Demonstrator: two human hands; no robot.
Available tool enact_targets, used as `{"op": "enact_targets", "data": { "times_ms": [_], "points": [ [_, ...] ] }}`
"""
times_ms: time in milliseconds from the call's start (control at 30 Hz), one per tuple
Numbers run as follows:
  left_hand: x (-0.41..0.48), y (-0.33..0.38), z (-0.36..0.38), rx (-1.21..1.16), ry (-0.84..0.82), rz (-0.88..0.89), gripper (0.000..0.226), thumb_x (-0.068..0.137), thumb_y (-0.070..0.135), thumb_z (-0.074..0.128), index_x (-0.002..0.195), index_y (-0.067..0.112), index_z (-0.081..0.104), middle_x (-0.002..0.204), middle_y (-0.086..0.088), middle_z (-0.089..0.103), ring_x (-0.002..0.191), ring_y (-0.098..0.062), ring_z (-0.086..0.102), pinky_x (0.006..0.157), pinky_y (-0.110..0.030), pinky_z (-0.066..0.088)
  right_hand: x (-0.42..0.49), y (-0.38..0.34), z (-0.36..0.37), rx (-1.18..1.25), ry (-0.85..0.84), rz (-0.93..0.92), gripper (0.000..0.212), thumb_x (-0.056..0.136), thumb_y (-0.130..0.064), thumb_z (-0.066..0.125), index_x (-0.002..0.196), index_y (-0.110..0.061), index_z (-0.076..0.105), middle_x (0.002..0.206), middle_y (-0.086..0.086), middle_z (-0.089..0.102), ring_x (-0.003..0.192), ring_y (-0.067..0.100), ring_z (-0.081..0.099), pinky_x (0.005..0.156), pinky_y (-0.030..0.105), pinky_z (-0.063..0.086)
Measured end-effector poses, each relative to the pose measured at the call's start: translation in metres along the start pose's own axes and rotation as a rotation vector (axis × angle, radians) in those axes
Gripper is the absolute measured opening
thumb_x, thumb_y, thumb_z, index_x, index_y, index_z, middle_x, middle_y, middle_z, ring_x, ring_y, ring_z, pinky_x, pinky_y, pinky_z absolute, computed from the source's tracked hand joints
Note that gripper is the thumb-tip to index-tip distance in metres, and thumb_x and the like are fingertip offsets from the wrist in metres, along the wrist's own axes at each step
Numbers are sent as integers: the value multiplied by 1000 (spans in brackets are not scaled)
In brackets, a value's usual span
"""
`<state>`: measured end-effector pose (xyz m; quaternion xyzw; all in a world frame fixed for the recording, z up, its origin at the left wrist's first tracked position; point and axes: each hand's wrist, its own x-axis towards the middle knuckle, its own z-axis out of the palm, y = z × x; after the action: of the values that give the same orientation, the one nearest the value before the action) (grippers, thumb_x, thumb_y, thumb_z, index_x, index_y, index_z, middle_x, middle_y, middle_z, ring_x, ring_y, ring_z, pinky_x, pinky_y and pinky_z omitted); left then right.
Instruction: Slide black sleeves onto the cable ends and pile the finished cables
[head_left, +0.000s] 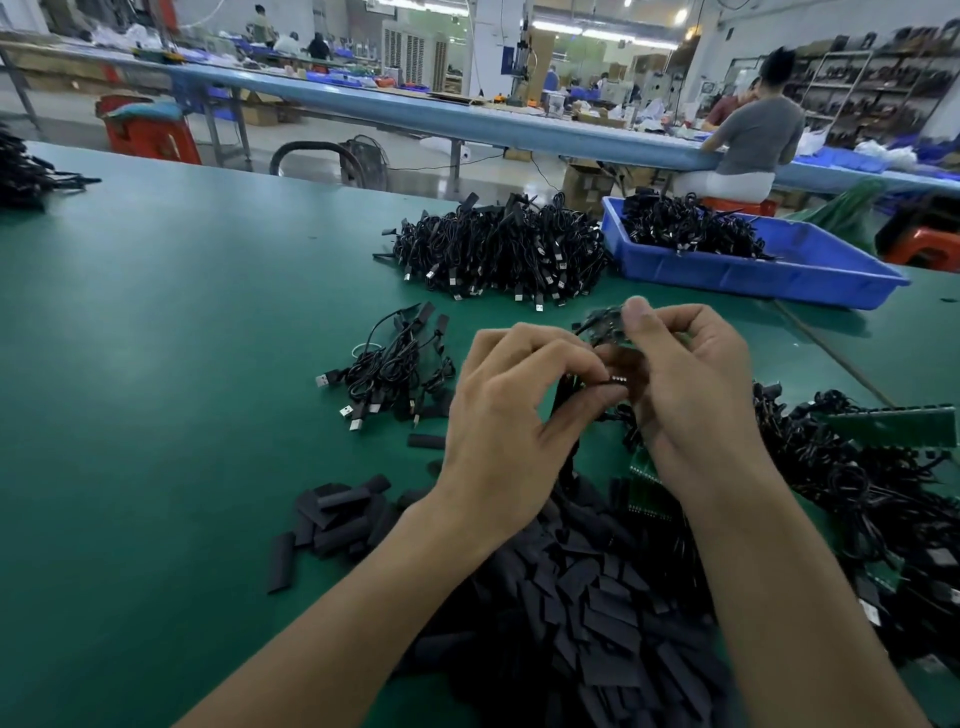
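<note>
- Your left hand (511, 415) and right hand (691, 384) pinch one cable end (618, 378).
- Black sleeves (597, 597) lie under your wrists; cable pile (498, 254) and blue tray (753, 280) sit beyond.

Bright, even light from white ceiling strip lamps (558, 25). Faint soft shadows on matte green table mat (156, 364). Glare on glossy grey floor (519, 179). Wide-angle bowing at edges; background soft.

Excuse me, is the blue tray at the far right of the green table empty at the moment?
No, the blue tray holds a heap of black cables piled toward its far end.
</note>
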<state>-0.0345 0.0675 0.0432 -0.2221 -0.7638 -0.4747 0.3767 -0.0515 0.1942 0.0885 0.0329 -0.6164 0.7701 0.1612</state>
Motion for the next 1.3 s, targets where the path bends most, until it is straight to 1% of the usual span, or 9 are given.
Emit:
{"op": "enact_targets", "data": {
  "times_ms": [133,367,533,667,833,1033,1133,1233,1300],
  "points": [
    [3,3,-4,-220,-132,-95,12,99,24,60,93,28,50,86,12,70,78,-4,67,69,-26,56,3,-4,-5,243,114,27,19,98,-16,61,84,-13,48,58,-7,62,54,11,63,52,21,51],
    [14,-6,-19,-425,187,-346,23,105,19,48,91,38,50,72,4,64,64,-10,66,61,-25,56,1,-12,-15,482,203,-30,21,96,-17,64,79,-17,52,64,-5,61,51,7,56,51,19,46],
    [23,-12,-29,-505,437,-450,27,106,23,46,86,40,50,61,9,41,53,-5,41,56,-23,50,9,-22,-30,536,416,-13,10,98,-20,61,92,-20,53,69,-6,71,60,4,66,45,12,43],
    [28,-16,-32,-474,504,-440,21,106,21,48,88,32,47,60,5,36,51,-5,34,48,-18,41,20,-16,-41,333,498,-109,15,100,-16,60,93,-14,47,94,8,64,67,14,68,66,22,56],
    [28,-17,-34,-376,443,-405,17,104,22,53,89,30,54,67,6,56,57,-3,51,56,-16,44,30,-5,-46,-96,499,-347,18,99,-11,60,89,-16,47,98,13,61,79,22,71,81,36,60],
    [24,-18,-35,-193,299,-343,21,104,29,51,87,40,55,70,17,61,58,-8,52,51,-22,41,12,22,-68,-797,299,-430,17,93,-27,70,86,-23,54,78,-16,60,69,-7,61,68,10,49],
    [21,-19,-33,-138,234,-299,18,103,27,52,89,36,57,71,15,55,63,-22,49,55,-30,38,0,28,-71,-988,182,-359,16,90,-25,73,85,-21,58,75,-16,58,68,-3,58,66,8,42],
    [20,-25,-31,-14,105,-326,17,105,23,49,102,28,65,90,9,63,79,-6,55,69,-14,41,-13,32,-62,-1150,136,-406,16,86,-29,74,87,-18,62,87,-3,59,85,18,56,79,29,44],
    [19,-28,-30,82,33,-380,26,107,21,44,119,20,67,96,14,58,91,-1,54,77,-5,38,-23,33,-50,-1200,125,-486,16,84,-32,72,87,-18,65,91,-3,55,90,17,50,83,28,37]
  ]
}}
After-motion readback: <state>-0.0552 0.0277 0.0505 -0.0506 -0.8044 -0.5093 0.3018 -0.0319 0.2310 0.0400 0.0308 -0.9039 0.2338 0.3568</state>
